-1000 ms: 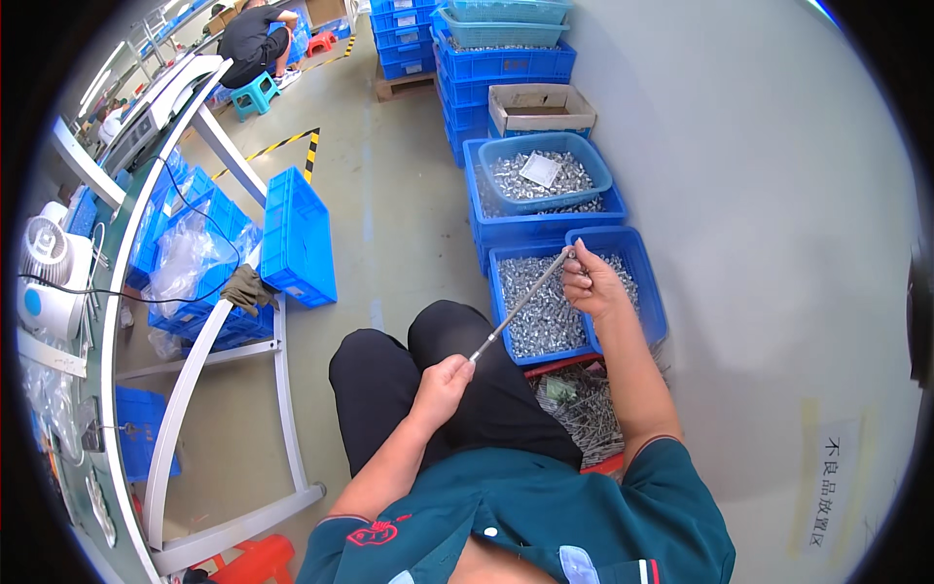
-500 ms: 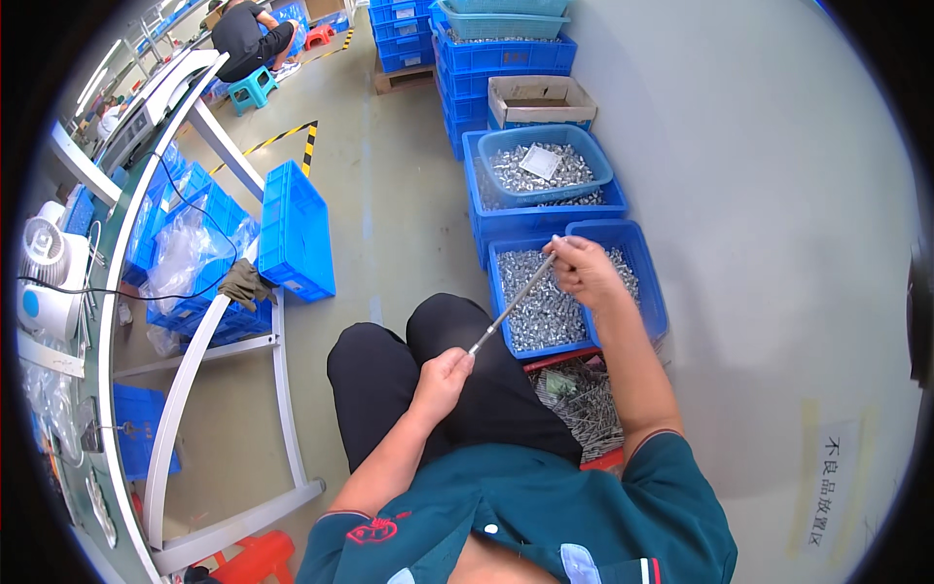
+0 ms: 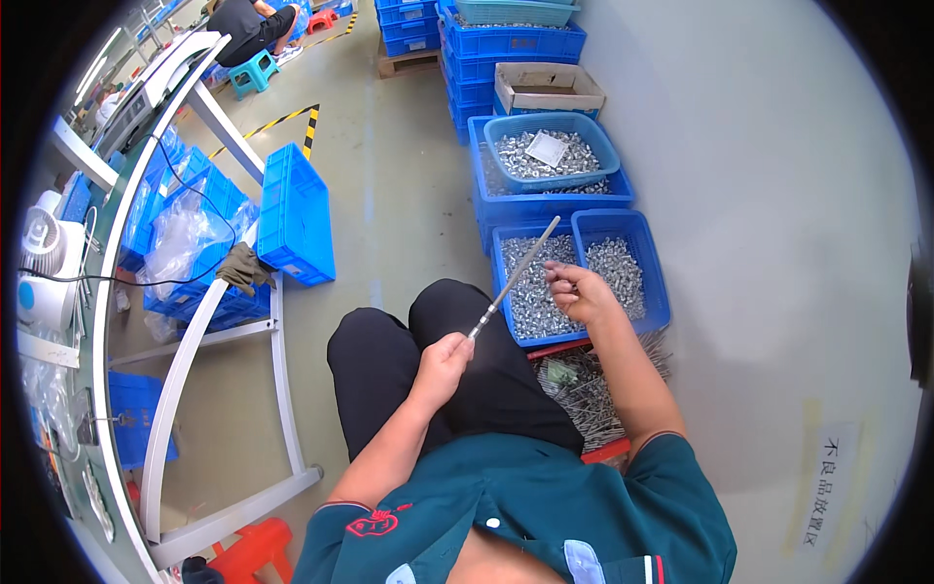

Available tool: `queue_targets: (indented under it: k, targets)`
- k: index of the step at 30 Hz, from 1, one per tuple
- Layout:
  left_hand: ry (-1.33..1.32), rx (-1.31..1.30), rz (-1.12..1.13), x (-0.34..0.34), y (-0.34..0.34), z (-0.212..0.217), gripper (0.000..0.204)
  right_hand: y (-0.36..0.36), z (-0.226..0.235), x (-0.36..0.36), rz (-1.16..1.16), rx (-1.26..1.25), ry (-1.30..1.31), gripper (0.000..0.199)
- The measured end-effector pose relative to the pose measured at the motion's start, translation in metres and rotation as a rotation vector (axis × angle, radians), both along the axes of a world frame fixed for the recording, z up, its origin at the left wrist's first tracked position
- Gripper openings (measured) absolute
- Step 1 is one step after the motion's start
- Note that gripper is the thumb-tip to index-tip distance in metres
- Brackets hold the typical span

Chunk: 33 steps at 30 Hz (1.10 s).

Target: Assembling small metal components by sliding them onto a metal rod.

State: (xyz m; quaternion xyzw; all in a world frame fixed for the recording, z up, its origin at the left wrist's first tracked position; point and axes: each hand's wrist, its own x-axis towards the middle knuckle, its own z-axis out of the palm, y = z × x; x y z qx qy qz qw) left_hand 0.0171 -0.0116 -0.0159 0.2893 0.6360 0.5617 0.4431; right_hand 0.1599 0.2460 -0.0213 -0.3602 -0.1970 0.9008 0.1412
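Observation:
My left hand (image 3: 444,370) is closed around the lower end of a thin metal rod (image 3: 526,261), above my right thigh. The rod slants up and away to the right, its far tip free. Silvery sleeve-like pieces (image 3: 484,319) sit on it just above my fingers. My right hand (image 3: 582,292) is apart from the rod, over the near blue bin, its fingers curled with thumb and forefinger close together. Whether a small part is between them I cannot make out. Below lie many small shiny metal fittings (image 3: 530,310) in the blue bin, with more fittings in a smaller blue bin (image 3: 654,282) alongside.
Under the bins, a red crate (image 3: 608,451) holds many metal rods. Beyond stand a light-blue basket (image 3: 613,161) of fittings, a white carton (image 3: 552,76) and stacked blue crates (image 3: 516,42). A workbench frame (image 3: 185,399) is at left. A person (image 3: 243,29) sits far off.
My right hand has let go of the rod's upper end and moved slightly down. The rod now stands a little steeper, still in my left hand.

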Motion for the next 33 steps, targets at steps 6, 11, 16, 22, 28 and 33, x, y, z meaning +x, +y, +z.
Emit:
queue_targets:
  k: [6,11,16,22,28,33]
  targets:
    - [0.121,0.029,-0.014,0.002,0.000,0.004,0.024,0.012,0.008,-0.003,-0.037,0.062,0.156,0.018]
    - [0.190,0.002,-0.018,0.003,-0.001,0.008,0.026,0.016,0.033,-0.008,-0.075,-0.061,0.379,0.025]
    - [0.258,0.019,-0.045,0.004,-0.001,0.008,0.022,0.017,0.055,-0.015,-0.050,-0.068,0.380,0.026]
    - [0.250,0.037,-0.030,0.005,-0.001,0.003,0.021,0.020,0.055,-0.013,0.073,0.007,0.370,0.022]
    - [0.240,0.034,-0.023,0.005,-0.002,0.002,0.021,0.017,0.058,-0.013,0.066,0.046,0.333,0.021]
    - [0.240,0.050,-0.016,0.005,-0.003,-0.002,0.020,0.014,0.058,-0.012,0.088,-0.019,0.434,0.020]
